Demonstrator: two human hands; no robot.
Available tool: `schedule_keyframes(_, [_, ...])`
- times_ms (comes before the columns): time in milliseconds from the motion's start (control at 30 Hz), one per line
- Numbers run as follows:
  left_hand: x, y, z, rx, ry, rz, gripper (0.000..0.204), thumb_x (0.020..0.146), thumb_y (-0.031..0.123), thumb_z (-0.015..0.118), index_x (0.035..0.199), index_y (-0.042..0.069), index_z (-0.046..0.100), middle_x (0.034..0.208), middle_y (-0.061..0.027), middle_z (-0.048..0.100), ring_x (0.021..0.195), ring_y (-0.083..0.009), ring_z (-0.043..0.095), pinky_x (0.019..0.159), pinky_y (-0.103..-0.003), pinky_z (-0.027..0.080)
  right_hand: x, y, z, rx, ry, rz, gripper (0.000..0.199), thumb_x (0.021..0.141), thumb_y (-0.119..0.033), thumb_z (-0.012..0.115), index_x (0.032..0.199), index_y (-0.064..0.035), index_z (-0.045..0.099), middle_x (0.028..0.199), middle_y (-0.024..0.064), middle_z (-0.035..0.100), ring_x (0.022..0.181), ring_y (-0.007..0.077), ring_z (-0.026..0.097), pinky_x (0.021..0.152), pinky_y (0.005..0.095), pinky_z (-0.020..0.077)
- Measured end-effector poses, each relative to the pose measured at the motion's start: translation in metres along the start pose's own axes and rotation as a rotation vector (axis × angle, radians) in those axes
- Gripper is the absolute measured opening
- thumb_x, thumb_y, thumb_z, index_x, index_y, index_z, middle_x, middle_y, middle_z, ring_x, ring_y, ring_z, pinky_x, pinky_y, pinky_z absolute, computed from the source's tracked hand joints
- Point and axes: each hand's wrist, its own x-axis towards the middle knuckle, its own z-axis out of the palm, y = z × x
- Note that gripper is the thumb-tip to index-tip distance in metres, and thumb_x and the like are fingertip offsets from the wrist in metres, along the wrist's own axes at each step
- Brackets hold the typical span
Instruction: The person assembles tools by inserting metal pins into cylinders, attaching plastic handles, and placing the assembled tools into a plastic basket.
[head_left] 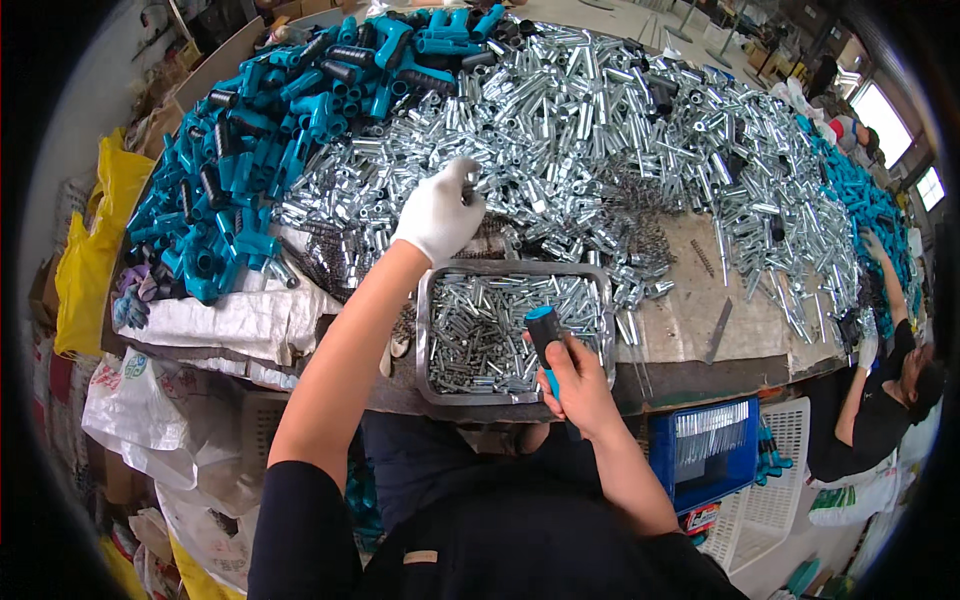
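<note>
My left hand (438,212), in a white glove, reaches forward into the big heap of shiny metal tubes (600,130) and pinches one small tube at its fingertips. My bare right hand (578,385) holds a black and teal handle part (545,335) upright over the near edge of a metal tray (425,340) filled with small metal pins. The tray sits at the table's front edge, between my two arms.
A pile of teal and black plastic handles (270,140) covers the table's left. Dark springs (335,265) lie beside the tray. A blue crate (705,450) and white baskets (775,500) stand at lower right. Another person (880,400) works at the right edge. Yellow bags (95,250) hang left.
</note>
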Motion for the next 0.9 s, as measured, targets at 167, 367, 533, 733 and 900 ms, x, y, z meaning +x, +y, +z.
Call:
schedule_keyframes(167, [-0.039,0.046,-0.035,-0.391,-0.512,0.121,0.024,0.083,0.016,0.065,0.101,0.000,0.066,0.086,-0.0112,0.069,0.074,-0.0148,0.066,0.071,-0.030,0.052,-0.003,-0.001,-0.001,-0.003,-0.027,-0.012,0.037,0.097,-0.036,0.056,0.111,-0.0027,0.051,0.064,0.0000,0.048,0.043,0.0049,0.040,0.038,0.0208,0.0295])
schedule_keyframes(367, [-0.055,0.052,-0.032,-0.308,-0.630,0.149,0.031,0.083,0.028,0.066,0.094,0.000,0.070,0.069,-0.0127,0.066,0.064,-0.0212,0.066,0.065,-0.033,0.053,-0.006,0.000,-0.001,-0.061,-0.056,-0.074,0.038,0.097,-0.037,0.054,0.111,-0.0026,0.051,0.064,0.0005,0.049,0.045,0.0053,0.042,0.039,0.0202,0.0321])
schedule_keyframes(533, [-0.060,0.062,-0.028,0.164,-0.738,0.006,0.050,0.089,0.045,0.049,0.085,-0.001,0.070,0.081,-0.0229,0.067,0.079,-0.0379,0.067,0.076,-0.044,0.053,-0.008,0.002,-0.002,-0.073,0.011,-0.059,0.037,0.098,-0.036,0.052,0.114,-0.0021,0.049,0.063,0.0014,0.049,0.043,0.0063,0.042,0.037,0.0215,0.0325])
schedule_keyframes(733, [-0.069,0.037,-0.022,-0.207,-0.667,0.291,0.026,0.087,0.031,0.057,0.089,0.007,0.064,0.075,-0.0179,0.064,0.074,-0.0362,0.064,0.069,-0.044,0.051,-0.003,0.005,0.003,-0.159,-0.014,-0.067,0.037,0.099,-0.035,0.050,0.112,-0.0002,0.047,0.061,0.0042,0.048,0.041,0.0078,0.041,0.037,0.0219,0.0325])
schedule_keyframes(900, [-0.065,0.018,-0.045,-0.266,-0.496,0.230,0.041,0.089,0.039,0.057,0.117,0.009,0.057,0.108,-0.0180,0.063,0.095,-0.0345,0.064,0.086,-0.041,0.051,-0.003,0.007,0.002,-0.196,0.000,-0.111,0.043,0.100,-0.040,0.044,0.119,-0.0006,0.048,0.059,0.0045,0.047,0.039,0.0088,0.042,0.035,0.0218,0.0310])
